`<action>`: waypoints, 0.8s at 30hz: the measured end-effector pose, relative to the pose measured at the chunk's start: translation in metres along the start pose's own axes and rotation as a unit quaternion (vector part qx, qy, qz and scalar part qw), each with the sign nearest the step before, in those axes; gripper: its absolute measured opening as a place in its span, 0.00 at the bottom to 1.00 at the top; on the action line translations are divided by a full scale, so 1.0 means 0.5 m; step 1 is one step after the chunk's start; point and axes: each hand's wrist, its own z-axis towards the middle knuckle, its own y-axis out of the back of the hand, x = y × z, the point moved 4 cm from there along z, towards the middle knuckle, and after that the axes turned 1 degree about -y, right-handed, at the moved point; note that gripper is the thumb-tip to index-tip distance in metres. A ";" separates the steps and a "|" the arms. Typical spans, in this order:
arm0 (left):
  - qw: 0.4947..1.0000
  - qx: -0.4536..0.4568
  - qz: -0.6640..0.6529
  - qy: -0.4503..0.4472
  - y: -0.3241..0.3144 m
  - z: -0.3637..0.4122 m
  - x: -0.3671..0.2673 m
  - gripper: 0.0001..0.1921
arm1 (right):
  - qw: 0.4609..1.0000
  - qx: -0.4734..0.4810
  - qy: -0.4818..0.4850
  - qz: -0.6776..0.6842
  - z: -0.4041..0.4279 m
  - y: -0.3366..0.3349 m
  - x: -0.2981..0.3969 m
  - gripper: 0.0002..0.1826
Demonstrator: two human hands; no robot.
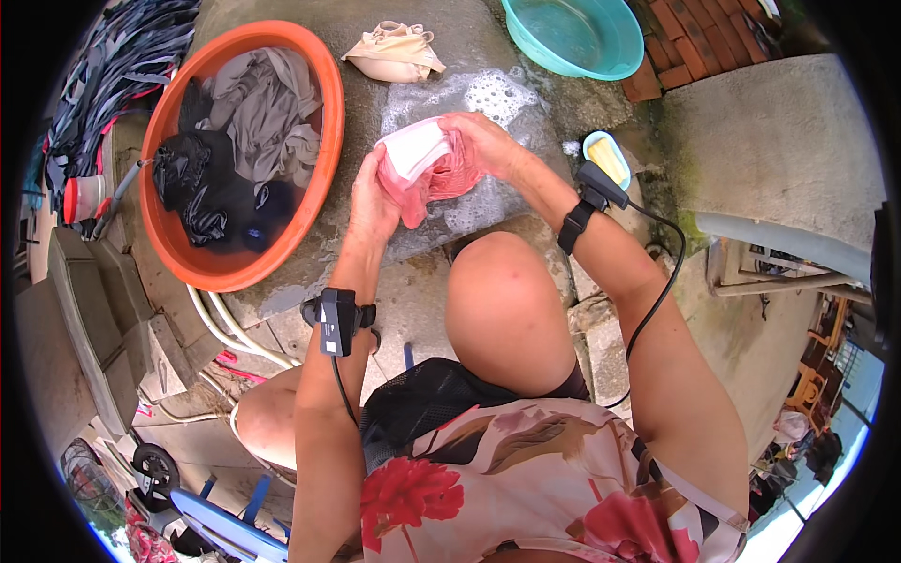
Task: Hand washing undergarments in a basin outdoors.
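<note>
Between my hands, over a wet concrete slab [422, 243] with soap suds [496, 97], is a wet pink cloth garment [440, 179] with a white panel facing up. My left hand [373, 193] grips its left edge. The upper right edge is pinched in my right hand [479, 141]. Left of them, an orange basin [331, 158] holds dark water with grey cloth [264, 105] and black cloth [218, 169] in it. A beige bra [394, 53] lies bunched beyond my hands. Near my right forearm, a yellow bar of soap [607, 160] sits in a light blue dish [590, 144].
A teal basin [630, 46] with water stands at the back right, beside red bricks [697, 35]. A mop-like heap of dark fabric strips [112, 77] is at the far left. White hoses [232, 327] run below the orange basin. My bare knee [510, 310] is close to the slab.
</note>
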 end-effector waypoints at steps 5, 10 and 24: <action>0.999 -0.021 0.026 -0.014 0.018 0.000 -0.001 0.19 | 0.993 -0.096 0.059 -0.022 0.001 0.002 0.005 0.12; 0.999 0.028 0.012 0.044 0.034 0.020 0.023 0.23 | 0.981 -0.141 0.062 -0.121 0.028 0.036 -0.007 0.12; 0.981 0.100 -0.123 0.113 0.002 0.078 0.100 0.20 | 0.700 -0.084 0.319 -0.634 0.023 -0.117 -0.017 0.17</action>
